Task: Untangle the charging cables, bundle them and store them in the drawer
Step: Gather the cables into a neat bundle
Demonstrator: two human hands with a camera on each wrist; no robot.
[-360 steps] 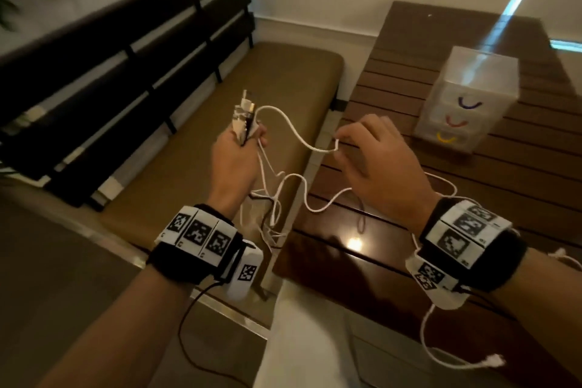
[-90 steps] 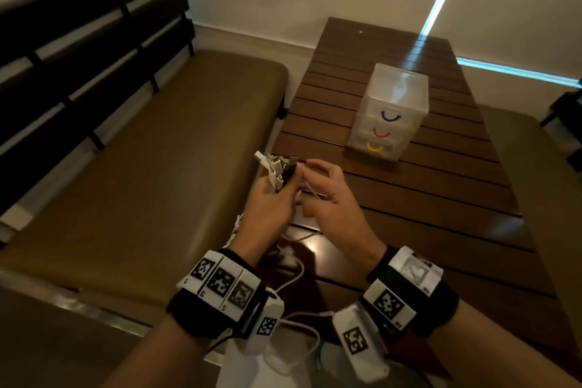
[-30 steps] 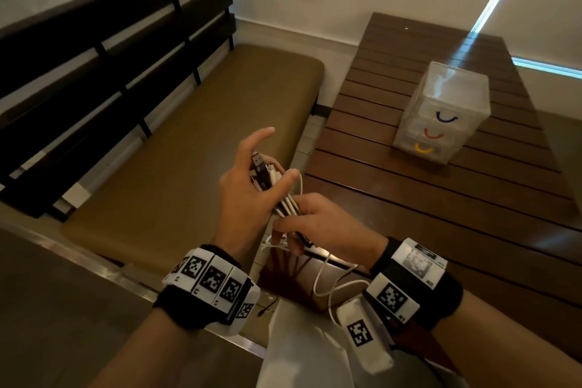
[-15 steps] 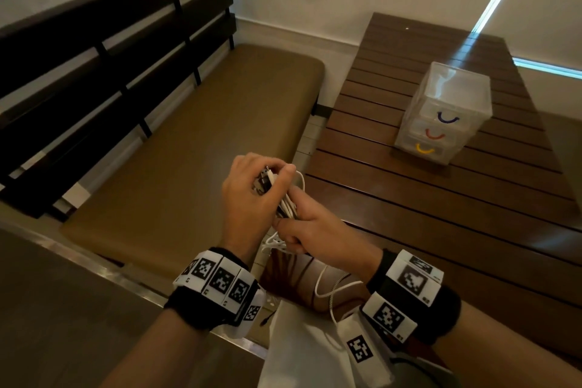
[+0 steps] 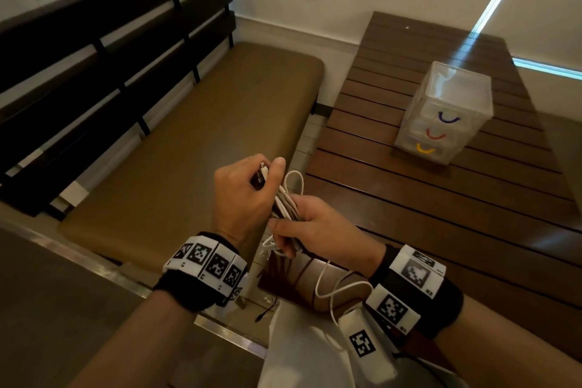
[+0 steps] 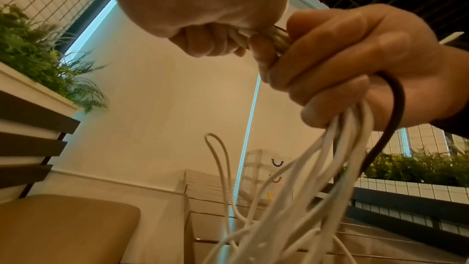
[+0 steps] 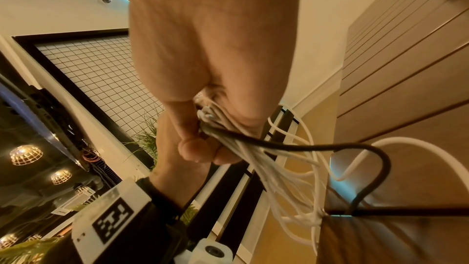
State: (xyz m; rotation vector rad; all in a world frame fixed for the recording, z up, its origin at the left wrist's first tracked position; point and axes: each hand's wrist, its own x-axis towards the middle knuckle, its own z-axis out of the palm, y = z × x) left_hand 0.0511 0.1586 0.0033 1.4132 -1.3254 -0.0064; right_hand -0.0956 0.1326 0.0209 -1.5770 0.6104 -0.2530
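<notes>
Several white charging cables and one black one are gathered into a bundle point(image 5: 285, 203) held in the air off the table's near left corner. My left hand point(image 5: 266, 172) grips the plug ends at the top of the bundle. Just below it, my right hand point(image 5: 285, 230) is curled round the strands. In the left wrist view the cables point(image 6: 330, 158) hang loose below the right hand point(image 6: 355, 57), with the black cable point(image 6: 390, 127) looping out. In the right wrist view the strands point(image 7: 279, 168) trail down. The clear drawer unit point(image 5: 444, 113), its drawers closed, stands on the table.
The dark slatted wooden table point(image 5: 409, 214) stretches ahead on the right. A brown cushioned bench point(image 5: 189, 151) with a dark slatted back point(image 5: 94, 57) lies on the left. A white cable tail point(image 5: 327, 290) dangles by my right wrist over the table's near corner.
A second ago my left fingers were spread; they have since curled round the plug ends. My right hand keeps its hold on the bundle below.
</notes>
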